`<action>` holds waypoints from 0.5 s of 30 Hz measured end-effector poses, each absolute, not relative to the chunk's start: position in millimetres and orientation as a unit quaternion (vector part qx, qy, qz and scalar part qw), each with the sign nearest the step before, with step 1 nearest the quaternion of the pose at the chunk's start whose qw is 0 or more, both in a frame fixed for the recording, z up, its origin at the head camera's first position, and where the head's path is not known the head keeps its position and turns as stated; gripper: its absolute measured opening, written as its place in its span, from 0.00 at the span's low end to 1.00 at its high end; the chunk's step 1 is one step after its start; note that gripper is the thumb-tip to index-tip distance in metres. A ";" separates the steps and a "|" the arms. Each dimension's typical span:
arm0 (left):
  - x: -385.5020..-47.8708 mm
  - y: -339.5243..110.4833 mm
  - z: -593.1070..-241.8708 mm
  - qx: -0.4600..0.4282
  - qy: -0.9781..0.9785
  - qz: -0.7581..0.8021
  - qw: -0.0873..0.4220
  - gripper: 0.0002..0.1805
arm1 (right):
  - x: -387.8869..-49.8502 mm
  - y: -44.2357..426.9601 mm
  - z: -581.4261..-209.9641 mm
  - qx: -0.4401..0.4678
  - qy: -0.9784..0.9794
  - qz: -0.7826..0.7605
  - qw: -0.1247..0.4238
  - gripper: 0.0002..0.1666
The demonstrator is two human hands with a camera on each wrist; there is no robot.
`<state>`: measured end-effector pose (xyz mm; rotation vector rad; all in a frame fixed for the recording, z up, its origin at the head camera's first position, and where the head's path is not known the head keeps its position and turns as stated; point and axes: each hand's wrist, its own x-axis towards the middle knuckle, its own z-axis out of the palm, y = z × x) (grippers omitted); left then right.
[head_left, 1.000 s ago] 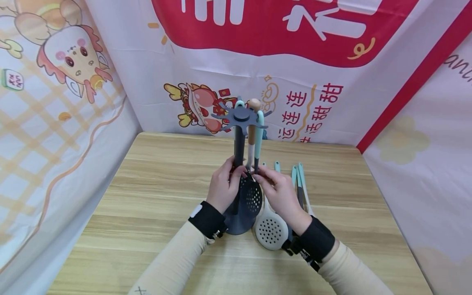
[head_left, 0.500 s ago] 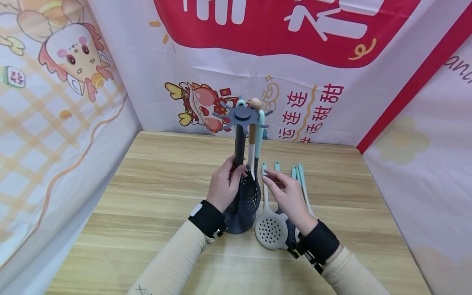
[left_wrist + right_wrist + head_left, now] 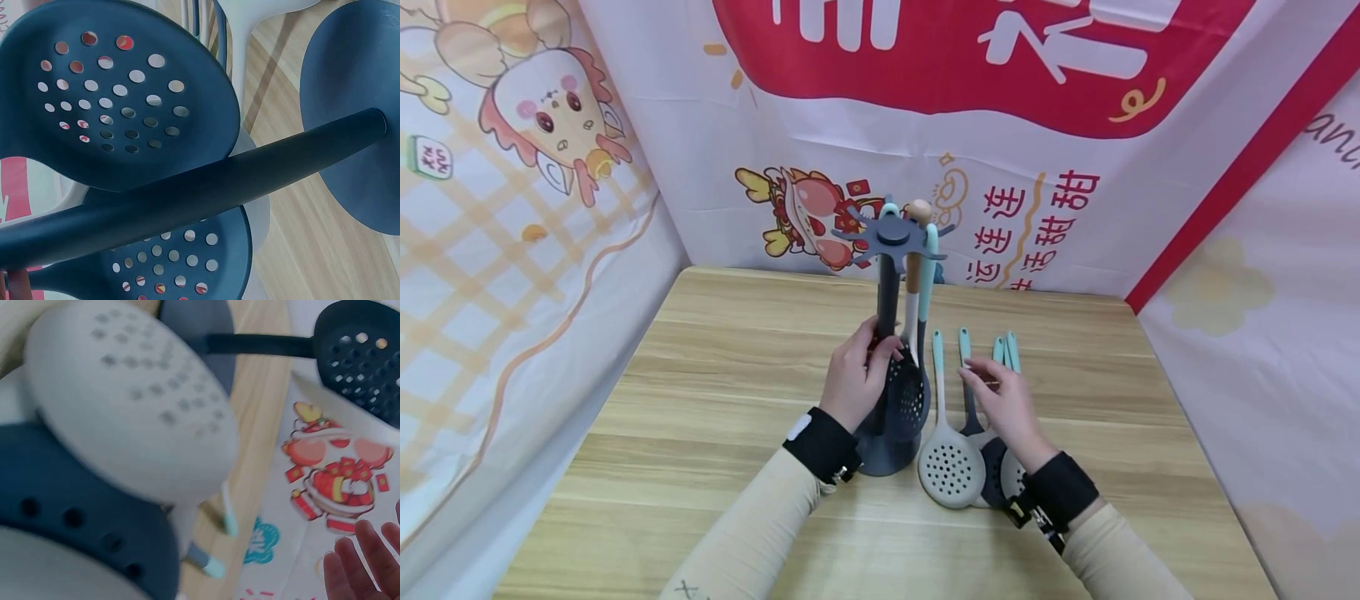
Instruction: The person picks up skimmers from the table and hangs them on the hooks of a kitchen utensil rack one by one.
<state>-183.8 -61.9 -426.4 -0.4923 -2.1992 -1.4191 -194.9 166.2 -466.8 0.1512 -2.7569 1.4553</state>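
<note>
My left hand grips the dark pole of an upright utensil stand. A clawed ring tops it, and a round base is below. Utensils hang from the ring, among them a dark skimmer with a mint handle and one with a brown handle. In the left wrist view two dark perforated heads flank the pole. My right hand is over the lying utensils, fingers bent and beside a dark handle with a mint end. Nothing shows between its fingers.
A pale skimmer lies just right of the stand's base. More mint-ended utensils lie beside it, their heads overlapping and partly under my right hand. The wooden table meets printed cloth walls at back and sides.
My right hand has left the hanging mint-handled skimmer and moved right, over the lying utensils. The skimmer now hangs from the ring on its own. The left hand stays on the pole.
</note>
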 end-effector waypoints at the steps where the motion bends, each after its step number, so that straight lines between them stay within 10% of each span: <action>1: -184.0 -61.9 -426.6 -0.180 -0.801 -0.519 0.237 0.12 | -195.4 168.3 -468.9 0.043 -0.885 0.463 0.007 0.20; 15: -183.8 -61.8 -426.3 -0.181 -0.799 -0.523 0.235 0.13 | -203.3 194.4 -499.0 -0.032 -0.912 0.408 -0.022 0.21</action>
